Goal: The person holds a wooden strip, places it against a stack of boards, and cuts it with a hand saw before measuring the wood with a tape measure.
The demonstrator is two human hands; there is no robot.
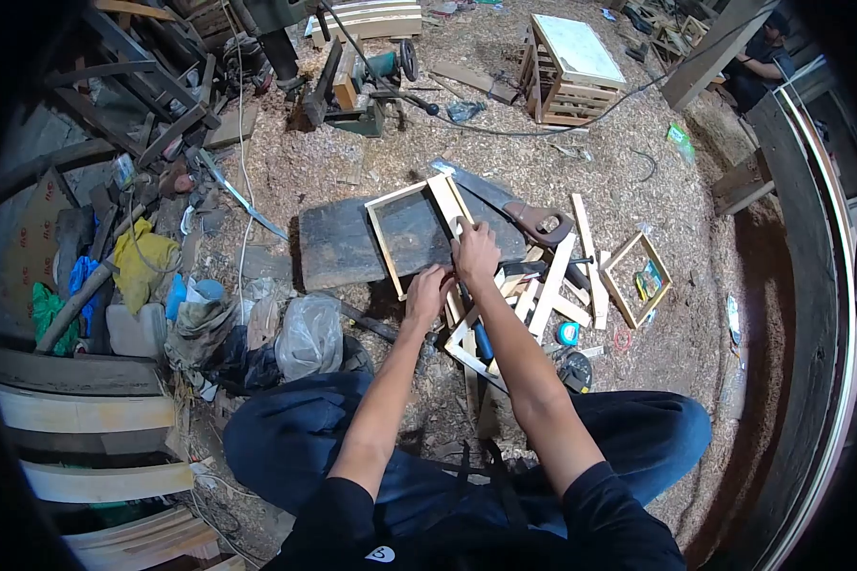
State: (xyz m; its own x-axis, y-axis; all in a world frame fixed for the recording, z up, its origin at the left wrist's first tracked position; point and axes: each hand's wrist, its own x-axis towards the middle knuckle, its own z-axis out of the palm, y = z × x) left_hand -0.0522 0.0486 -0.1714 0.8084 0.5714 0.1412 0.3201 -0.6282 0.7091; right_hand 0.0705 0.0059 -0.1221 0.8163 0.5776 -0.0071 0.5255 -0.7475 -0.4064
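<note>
A light wooden frame [387,246] lies partly on a dark board [338,249] on the ground. My left hand [428,290] is closed at the near end of the frame, by its lower corner; what its fingers hold is too small to make out. My right hand [476,251] is closed over the right side of the frame, around the near end of a light wooden strip [445,200]. Beyond the board's right part lies a handsaw [538,218] with a brown handle. Loose wooden strips [554,285] lie to the right of my right hand.
A second small frame [638,279] and a blue tape measure [568,333] lie to the right. Plastic bags [310,335] and cloths are piled at the left. A slatted crate [569,68] and a machine [381,71] stand farther off. A person [767,59] sits at the upper right.
</note>
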